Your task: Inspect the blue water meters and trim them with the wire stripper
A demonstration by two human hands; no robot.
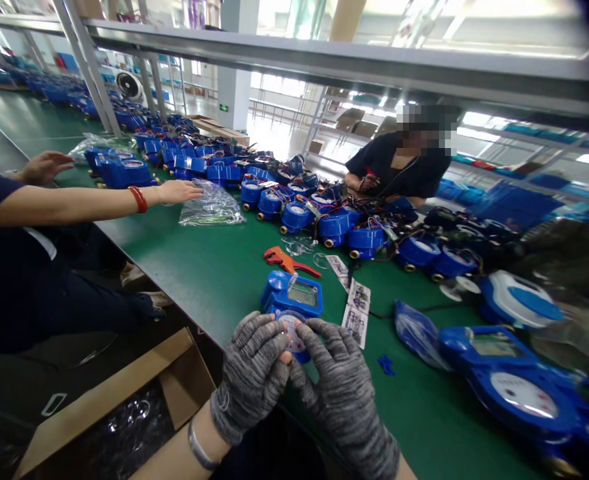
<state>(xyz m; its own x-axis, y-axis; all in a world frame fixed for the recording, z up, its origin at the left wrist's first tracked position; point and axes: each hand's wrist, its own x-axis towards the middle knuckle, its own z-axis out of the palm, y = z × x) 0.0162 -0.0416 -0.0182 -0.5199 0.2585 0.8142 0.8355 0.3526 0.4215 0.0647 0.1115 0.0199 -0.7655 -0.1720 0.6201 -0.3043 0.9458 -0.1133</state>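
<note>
Fingers of the left hand (pixel 254 367) and right hand (pixel 338 380) close around the dial (pixel 292 332) of the blue meter (pixel 294 307) by the near edge of the table (pixel 174 247), where uneven pressure could tip it off.

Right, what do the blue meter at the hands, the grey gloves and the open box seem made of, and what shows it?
Blue meter: probably hard, glossy plastic, given bright highlights on its casing.
Grey gloves: matt knitted fabric, shown by ribbed, mottled texture; the fibre is unclear.
Open box: likely cardboard, dull brown with stiff, flat walls.
</note>
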